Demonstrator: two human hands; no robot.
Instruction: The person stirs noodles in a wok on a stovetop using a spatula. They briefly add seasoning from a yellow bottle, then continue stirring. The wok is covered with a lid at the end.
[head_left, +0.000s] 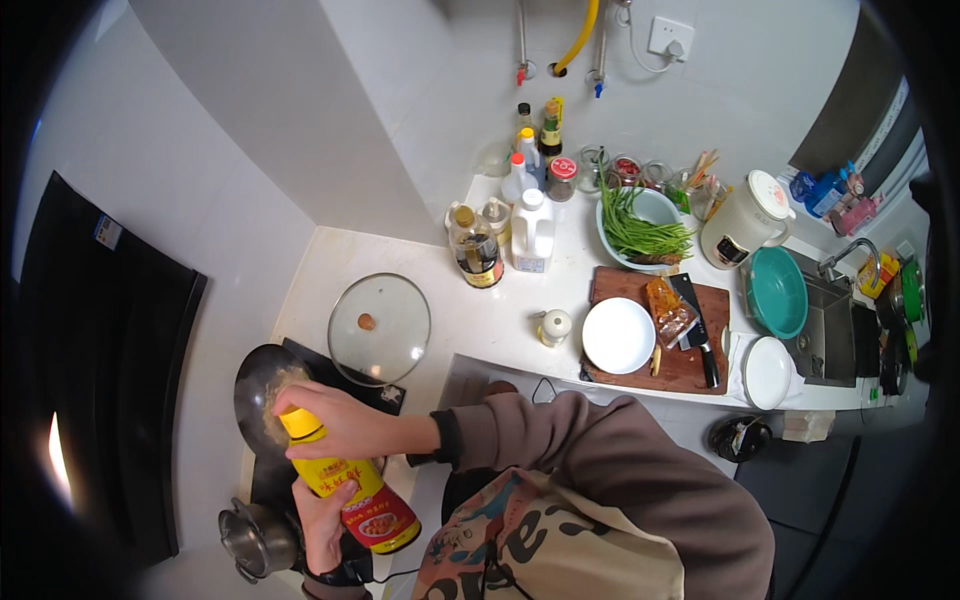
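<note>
A sauce bottle (358, 491) with a yellow and red label is between my hands, its cap end towards the wok. My left hand (322, 517) wraps around the bottle's body. On the yellow cap (301, 424) rest the fingers of my right hand (349, 420); the cap is on the bottle. Behind them a dark wok (255, 390) sits on the black stove, holding pale brown food (281, 382) partly hidden by my right hand. A glass lid (381, 330) with a wooden knob lies beside the wok, over the stove's edge.
A lidded steel pot (259, 540) stands left of my left hand. Along the counter are seasoning bottles (476, 251), an oil dispenser (555, 328), a white bowl (619, 335) and a cleaver (694, 319) on a cutting board (622, 281), and green vegetables (637, 225). A range hood (112, 360) hangs at left.
</note>
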